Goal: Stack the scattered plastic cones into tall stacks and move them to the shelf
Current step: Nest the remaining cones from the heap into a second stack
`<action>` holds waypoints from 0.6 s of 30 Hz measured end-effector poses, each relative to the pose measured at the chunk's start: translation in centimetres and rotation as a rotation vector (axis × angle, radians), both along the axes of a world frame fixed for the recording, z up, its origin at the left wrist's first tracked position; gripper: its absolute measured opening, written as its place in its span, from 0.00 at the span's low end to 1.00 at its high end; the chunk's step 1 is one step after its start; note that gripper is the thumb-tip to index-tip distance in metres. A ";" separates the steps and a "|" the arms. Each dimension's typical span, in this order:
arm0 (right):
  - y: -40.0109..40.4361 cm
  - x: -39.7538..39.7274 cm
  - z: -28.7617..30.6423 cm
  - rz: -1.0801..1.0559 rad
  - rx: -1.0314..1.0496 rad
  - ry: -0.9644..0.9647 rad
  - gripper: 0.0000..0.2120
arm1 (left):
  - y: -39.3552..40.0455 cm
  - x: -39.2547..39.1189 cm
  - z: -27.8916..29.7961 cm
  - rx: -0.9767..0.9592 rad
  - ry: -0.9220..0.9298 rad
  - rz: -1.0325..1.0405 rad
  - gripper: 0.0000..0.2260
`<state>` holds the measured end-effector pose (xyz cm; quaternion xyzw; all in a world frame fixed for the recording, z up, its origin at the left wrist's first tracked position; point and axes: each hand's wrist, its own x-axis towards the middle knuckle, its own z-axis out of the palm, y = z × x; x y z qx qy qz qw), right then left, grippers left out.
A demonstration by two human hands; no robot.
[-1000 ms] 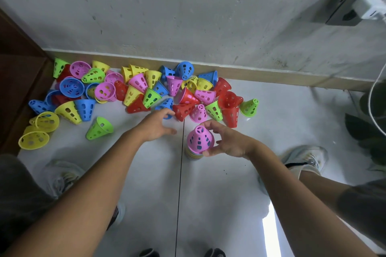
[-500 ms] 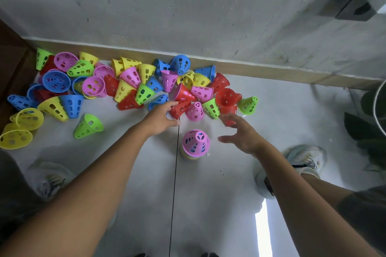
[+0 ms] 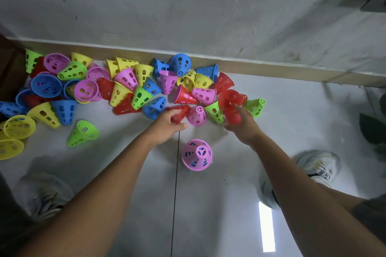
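Observation:
A pile of perforated plastic cones (image 3: 125,85) in pink, yellow, blue, green and red lies on the floor against the baseboard. A short upright stack topped by a pink cone (image 3: 196,154) stands on the floor in front of the pile, between my arms. My left hand (image 3: 165,125) closes around a red cone (image 3: 181,112) lying on its side at the pile's near edge. My right hand (image 3: 242,125) grips another red cone (image 3: 229,104) at the right end of the pile, beside a green cone (image 3: 255,106).
A lone green cone (image 3: 82,133) and yellow cones (image 3: 18,127) lie at the left. Dark wooden furniture (image 3: 8,73) stands at the far left. My shoes (image 3: 317,165) (image 3: 46,194) flank the stack. Plant leaves (image 3: 373,129) sit at the right edge. The wall's baseboard (image 3: 292,71) runs behind.
My right hand let go of the pink-topped stack and reached forward to the red cone. My left hand moved right onto the lying red cone. The view shifted slightly.

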<state>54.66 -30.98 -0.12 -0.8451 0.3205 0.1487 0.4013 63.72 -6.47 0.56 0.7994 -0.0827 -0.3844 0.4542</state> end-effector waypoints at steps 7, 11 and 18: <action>-1.0 1.0 -2.5 -0.091 -0.060 0.034 0.39 | 0.4 0.5 -0.6 -0.008 -0.092 0.262 0.11; -0.3 1.4 -2.2 -0.112 -0.054 0.012 0.29 | 1.0 0.8 0.4 -0.029 -0.158 0.395 0.05; 1.4 0.6 1.8 -0.219 -0.006 -0.092 0.14 | 1.9 0.7 3.3 -0.200 -0.035 0.495 0.13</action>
